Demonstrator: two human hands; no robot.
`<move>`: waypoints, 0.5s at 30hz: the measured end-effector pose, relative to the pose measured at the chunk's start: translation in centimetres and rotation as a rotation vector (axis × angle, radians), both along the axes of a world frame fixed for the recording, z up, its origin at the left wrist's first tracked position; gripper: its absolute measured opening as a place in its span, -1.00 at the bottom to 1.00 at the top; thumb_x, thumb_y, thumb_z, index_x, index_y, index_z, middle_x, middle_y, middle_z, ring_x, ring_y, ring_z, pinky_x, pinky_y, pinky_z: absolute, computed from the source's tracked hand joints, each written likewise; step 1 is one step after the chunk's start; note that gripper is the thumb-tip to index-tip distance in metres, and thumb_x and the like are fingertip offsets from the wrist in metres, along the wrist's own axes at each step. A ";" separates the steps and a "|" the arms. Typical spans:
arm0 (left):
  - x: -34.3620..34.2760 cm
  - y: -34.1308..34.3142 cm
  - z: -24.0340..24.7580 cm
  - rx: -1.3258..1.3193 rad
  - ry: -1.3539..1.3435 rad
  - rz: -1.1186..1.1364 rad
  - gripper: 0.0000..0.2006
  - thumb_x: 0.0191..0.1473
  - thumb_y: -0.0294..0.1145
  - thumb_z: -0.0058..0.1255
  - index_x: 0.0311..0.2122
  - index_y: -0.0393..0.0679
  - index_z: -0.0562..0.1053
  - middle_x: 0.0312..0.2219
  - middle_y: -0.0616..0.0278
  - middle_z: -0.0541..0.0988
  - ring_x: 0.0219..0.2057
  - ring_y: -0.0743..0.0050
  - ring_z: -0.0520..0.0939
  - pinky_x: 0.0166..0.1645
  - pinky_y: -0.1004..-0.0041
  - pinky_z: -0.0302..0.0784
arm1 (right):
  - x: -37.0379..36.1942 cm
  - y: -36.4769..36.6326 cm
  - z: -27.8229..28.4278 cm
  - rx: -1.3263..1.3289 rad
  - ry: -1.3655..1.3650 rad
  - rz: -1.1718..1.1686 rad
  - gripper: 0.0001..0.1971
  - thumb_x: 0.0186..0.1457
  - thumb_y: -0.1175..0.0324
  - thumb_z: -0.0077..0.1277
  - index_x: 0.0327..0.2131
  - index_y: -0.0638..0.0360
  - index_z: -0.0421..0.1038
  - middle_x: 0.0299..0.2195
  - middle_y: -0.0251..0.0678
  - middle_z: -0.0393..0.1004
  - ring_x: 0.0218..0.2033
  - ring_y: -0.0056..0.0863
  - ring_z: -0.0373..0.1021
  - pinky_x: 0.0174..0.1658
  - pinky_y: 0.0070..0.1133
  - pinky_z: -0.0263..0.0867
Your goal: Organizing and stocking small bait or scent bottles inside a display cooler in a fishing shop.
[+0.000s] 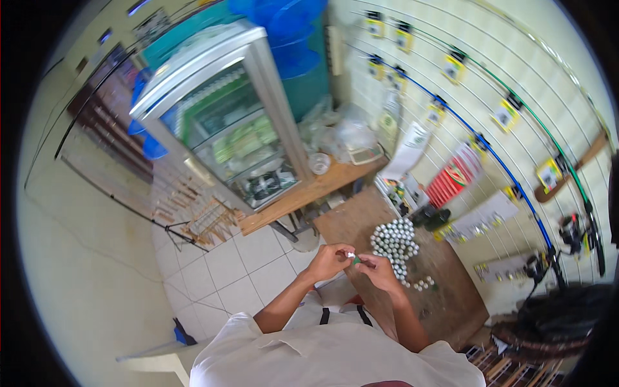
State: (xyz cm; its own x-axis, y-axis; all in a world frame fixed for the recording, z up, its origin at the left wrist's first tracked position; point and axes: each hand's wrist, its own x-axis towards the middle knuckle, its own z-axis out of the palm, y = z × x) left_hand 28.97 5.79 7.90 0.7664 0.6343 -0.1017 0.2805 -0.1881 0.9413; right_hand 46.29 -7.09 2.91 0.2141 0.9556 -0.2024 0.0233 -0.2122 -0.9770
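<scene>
My left hand (330, 262) is closed in a pinch on a small white piece (351, 255). Facing it, my right hand (380, 272) pinches a small green piece (356, 260); the two pieces touch or nearly touch, and their kind is too small to tell. Both hands are held over the near left edge of a brown wooden table (448, 290). Just beyond my right hand, many small round silvery-white pieces (394, 242) stand packed together on the tabletop. A few loose ones (423, 284) lie to their right.
A glass-fronted cabinet (235, 129) stands on a wooden bench (277, 209) at the far left. At the table's back is a box of small items (396, 193). Fishing rods (509, 174) and hanging packets line the wire wall rack at right. A dark bag (561, 316) lies near right.
</scene>
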 end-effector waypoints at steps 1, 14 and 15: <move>-1.3 0.6 -0.2 -0.009 0.000 0.048 -0.73 0.06 -0.54 0.24 -0.11 -0.36 0.57 -0.25 0.12 0.68 -0.23 0.48 0.68 -0.01 0.44 0.61 | -1.0 1.2 0.3 0.008 0.002 0.019 -0.65 0.14 0.39 0.23 -0.02 0.35 0.52 -0.18 -0.24 0.63 -0.20 -0.56 0.53 -0.09 -0.58 0.45; -18.6 5.1 0.8 -0.149 -0.245 0.576 -0.73 0.17 -0.53 0.18 -0.04 -0.41 0.52 -0.22 0.17 0.65 -0.14 0.53 0.63 0.01 0.49 0.56 | -13.3 17.9 3.7 0.168 0.089 0.419 -0.60 0.18 0.49 0.15 0.08 0.36 0.38 -0.11 -0.28 0.55 -0.09 -0.55 0.50 0.00 -0.59 0.43; -20.1 5.7 0.5 -0.140 -0.283 0.613 -0.71 0.16 -0.54 0.18 -0.01 -0.39 0.51 -0.20 0.20 0.62 -0.13 0.51 0.63 -0.01 0.51 0.56 | -13.9 19.5 3.8 0.176 0.084 0.427 -0.60 0.18 0.49 0.15 0.08 0.36 0.38 -0.11 -0.28 0.55 -0.09 -0.55 0.50 0.00 -0.59 0.43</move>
State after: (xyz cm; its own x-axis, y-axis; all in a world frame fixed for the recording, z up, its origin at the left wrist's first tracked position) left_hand 8.92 11.48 8.42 0.2830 0.9570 -0.0631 0.0372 0.0548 0.9978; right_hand 32.40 12.44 6.75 -0.2154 0.9761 -0.0295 -0.0079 -0.0320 -0.9995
